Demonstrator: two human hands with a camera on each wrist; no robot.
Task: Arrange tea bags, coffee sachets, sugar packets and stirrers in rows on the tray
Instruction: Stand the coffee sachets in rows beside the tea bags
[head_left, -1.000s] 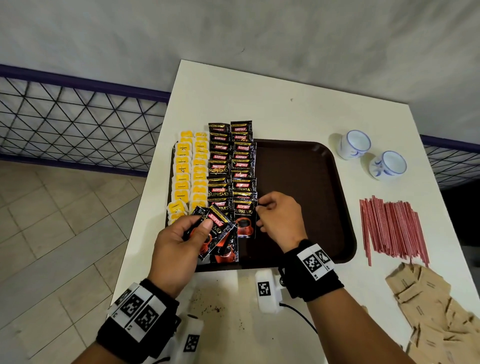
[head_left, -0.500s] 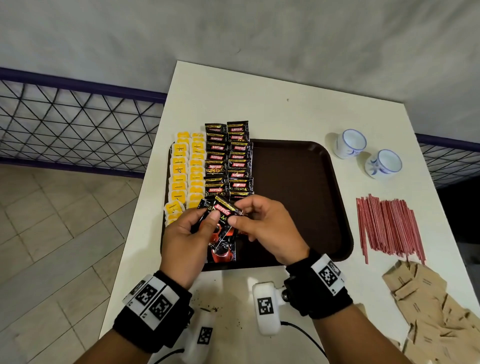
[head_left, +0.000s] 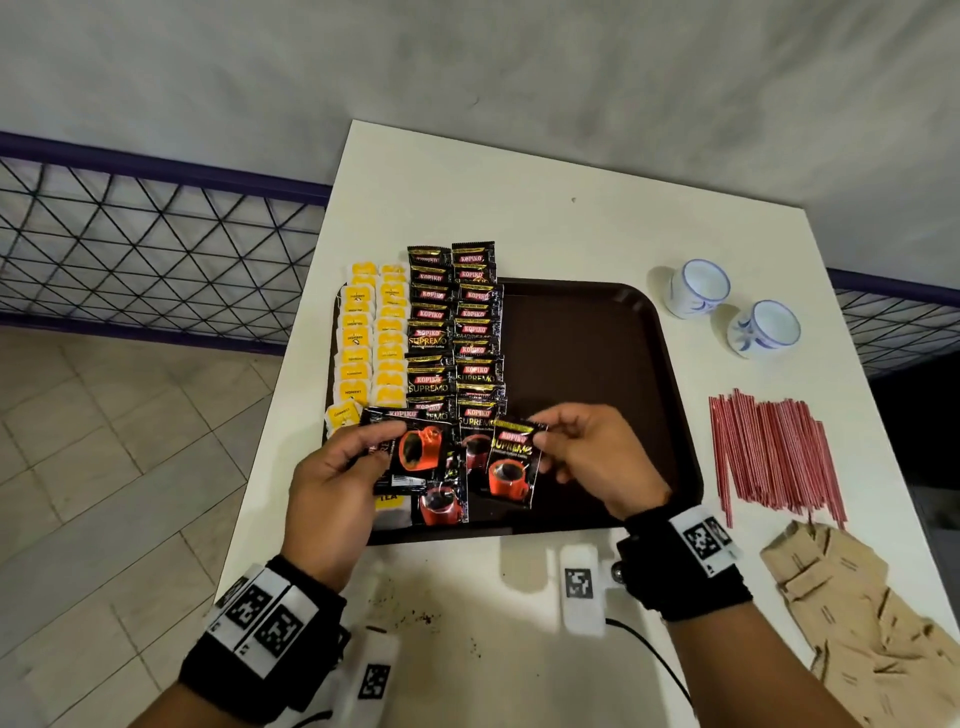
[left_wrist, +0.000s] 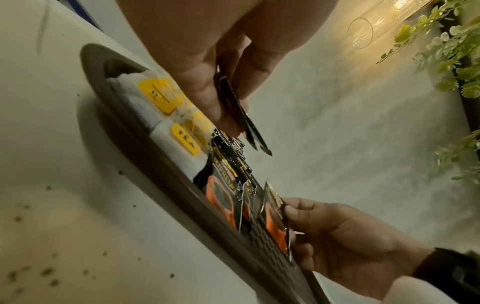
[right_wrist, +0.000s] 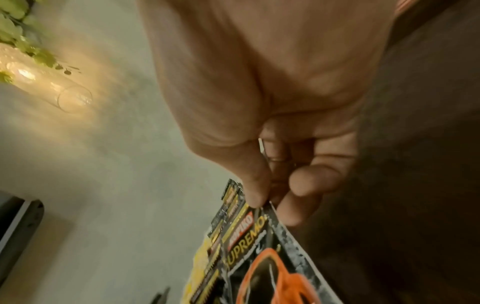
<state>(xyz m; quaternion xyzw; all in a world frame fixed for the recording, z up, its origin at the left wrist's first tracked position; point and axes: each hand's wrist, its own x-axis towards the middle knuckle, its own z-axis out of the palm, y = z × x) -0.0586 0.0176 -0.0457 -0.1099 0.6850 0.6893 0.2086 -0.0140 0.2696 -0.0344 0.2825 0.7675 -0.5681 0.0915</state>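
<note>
Where white table (head_left: 519, 208) meets grey wall | left hand (head_left: 332, 483), right hand (head_left: 597, 462) pinch sachets (head_left: 511, 462)

A white table (head_left: 519, 208) stands against a grey wall (head_left: 467, 78). At nine o'clock, a wire-mesh railing (head_left: 156, 249) borders beige floor tiles (head_left: 104, 441).

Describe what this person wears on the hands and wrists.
Both hands are bare: the left hand and the right hand have no gloves, and no sleeves show. Each wrist carries a black band, the left band and the right band, with white patches printed with black square codes. White camera units with similar codes hang beneath; a black cable trails from the right one.
</note>
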